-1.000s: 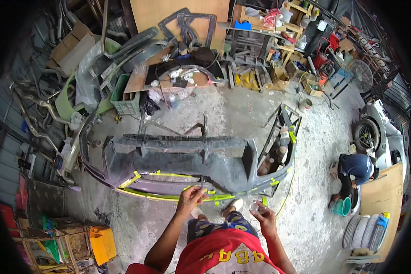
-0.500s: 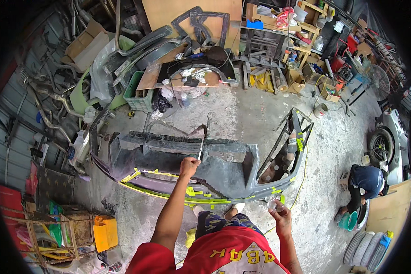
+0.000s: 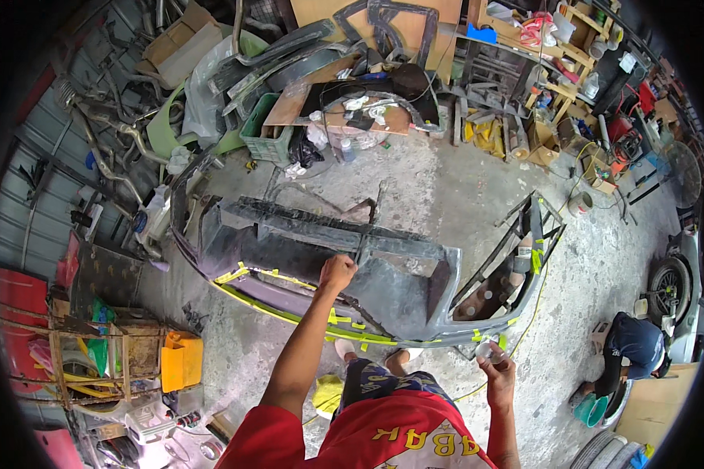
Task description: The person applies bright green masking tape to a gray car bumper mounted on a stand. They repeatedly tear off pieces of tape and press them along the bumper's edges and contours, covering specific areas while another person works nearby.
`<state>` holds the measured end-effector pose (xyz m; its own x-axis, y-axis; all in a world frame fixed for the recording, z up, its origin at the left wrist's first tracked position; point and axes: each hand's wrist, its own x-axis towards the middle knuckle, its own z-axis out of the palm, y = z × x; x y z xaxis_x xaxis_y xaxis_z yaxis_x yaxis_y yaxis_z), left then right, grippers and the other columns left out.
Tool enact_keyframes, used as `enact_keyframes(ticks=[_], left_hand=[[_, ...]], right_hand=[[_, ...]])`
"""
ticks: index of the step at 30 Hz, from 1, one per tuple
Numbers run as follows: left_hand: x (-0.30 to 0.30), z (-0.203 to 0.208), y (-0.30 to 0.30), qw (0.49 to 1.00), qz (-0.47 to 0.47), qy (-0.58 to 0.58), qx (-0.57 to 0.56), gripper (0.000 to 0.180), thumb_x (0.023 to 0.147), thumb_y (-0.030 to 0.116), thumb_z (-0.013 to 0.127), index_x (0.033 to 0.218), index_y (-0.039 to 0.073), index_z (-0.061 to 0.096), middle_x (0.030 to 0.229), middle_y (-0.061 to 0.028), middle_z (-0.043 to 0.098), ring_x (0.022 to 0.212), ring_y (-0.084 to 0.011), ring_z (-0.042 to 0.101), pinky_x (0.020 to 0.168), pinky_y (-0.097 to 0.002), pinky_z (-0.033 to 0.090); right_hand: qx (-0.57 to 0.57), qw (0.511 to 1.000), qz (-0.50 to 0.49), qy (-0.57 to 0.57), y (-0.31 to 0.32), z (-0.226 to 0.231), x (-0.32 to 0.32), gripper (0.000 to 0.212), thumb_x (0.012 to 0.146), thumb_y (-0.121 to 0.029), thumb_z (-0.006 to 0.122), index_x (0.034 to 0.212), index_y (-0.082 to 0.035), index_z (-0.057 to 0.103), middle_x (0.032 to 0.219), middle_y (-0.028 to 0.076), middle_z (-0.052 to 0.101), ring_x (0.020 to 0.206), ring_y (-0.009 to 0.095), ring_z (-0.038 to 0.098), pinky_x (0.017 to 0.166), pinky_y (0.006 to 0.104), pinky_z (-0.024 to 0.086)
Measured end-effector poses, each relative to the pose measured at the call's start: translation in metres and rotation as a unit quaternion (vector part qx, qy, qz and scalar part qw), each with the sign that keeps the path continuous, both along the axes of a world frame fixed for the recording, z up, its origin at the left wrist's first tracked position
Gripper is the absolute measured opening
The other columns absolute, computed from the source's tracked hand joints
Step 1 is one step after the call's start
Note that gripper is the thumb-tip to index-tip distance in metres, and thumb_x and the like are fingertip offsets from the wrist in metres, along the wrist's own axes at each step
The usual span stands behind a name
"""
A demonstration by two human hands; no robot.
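A dark grey car bumper (image 3: 399, 291) with yellow-green masking tape along its near edge lies across a stand in front of me. Over its middle reaches my left hand (image 3: 339, 272), fingers closed round a slim brush whose tip points away from me at the central bar; the brush is hard to make out against the dark surface. Off the near right edge of the bumper, my right hand (image 3: 501, 370) grips a small clear cup (image 3: 489, 352) between thumb and fingers. What the cup contains cannot be seen. Bottles (image 3: 516, 273) stand inside the right-hand opening of the bumper.
Beyond the bumper is a low cluttered table (image 3: 399, 117) beside a green crate (image 3: 262, 129). Exhaust pipes (image 3: 125, 133) line the left wall. A yellow container (image 3: 181, 361) sits at lower left. Another person (image 3: 633, 344) bends over a green bucket (image 3: 592, 408) at right.
My view has shifted, moving the scene rightward. My left hand with the brush now sits lower against the bumper's central bar. My right hand still holds the cup.
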<state>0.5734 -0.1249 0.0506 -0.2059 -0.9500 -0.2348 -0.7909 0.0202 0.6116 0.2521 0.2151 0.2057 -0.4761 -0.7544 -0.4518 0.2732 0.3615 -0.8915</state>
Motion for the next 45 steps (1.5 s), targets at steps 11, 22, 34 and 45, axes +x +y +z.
enact_keyframes(ticks=[11,22,34,45], left_hand=[[-0.002,0.005,0.002,1.000,-0.015,-0.021,0.007,0.023,0.084,0.027,0.077,0.089,0.005,0.076,0.090,-0.0146,0.076,0.088,-0.0313,0.074,0.080,-0.0393,0.056],[-0.011,0.163,0.139,0.961,-0.024,0.270,0.058,0.025,0.093,0.019,0.074,0.112,0.004,0.071,0.094,-0.0013,0.070,0.080,-0.0103,0.064,0.073,-0.0270,0.051],[0.085,0.136,0.176,0.871,-0.151,0.395,0.252,0.035,0.098,0.009,0.068,0.131,-0.002,0.061,0.113,-0.0065,0.068,0.101,-0.0114,0.065,0.088,-0.0264,0.052],[0.353,0.079,0.133,0.909,-0.028,0.356,0.214,0.029,0.098,0.015,0.070,0.120,-0.004,0.064,0.102,-0.0074,0.072,0.090,-0.0107,0.068,0.077,-0.0248,0.054]], right_hand=[[-0.006,1.000,-0.022,0.008,0.017,-0.001,-0.002,0.058,0.086,-0.005,0.079,0.136,0.010,0.056,0.106,0.005,0.069,0.097,0.012,0.062,0.092,0.0267,0.048],[-0.154,0.951,0.133,-0.233,-0.049,0.017,0.051,0.054,0.089,-0.022,0.078,0.132,0.005,0.059,0.099,0.005,0.067,0.085,0.015,0.060,0.084,0.0304,0.048],[-0.116,0.844,0.468,-0.236,-0.075,-0.006,0.133,0.043,0.084,-0.006,0.081,0.123,0.000,0.065,0.130,0.012,0.062,0.118,0.021,0.059,0.103,0.0361,0.045],[-0.052,0.984,0.170,0.003,-0.193,-0.053,0.284,0.045,0.094,-0.018,0.074,0.131,0.003,0.061,0.113,0.010,0.070,0.103,0.014,0.064,0.089,0.0292,0.050]])
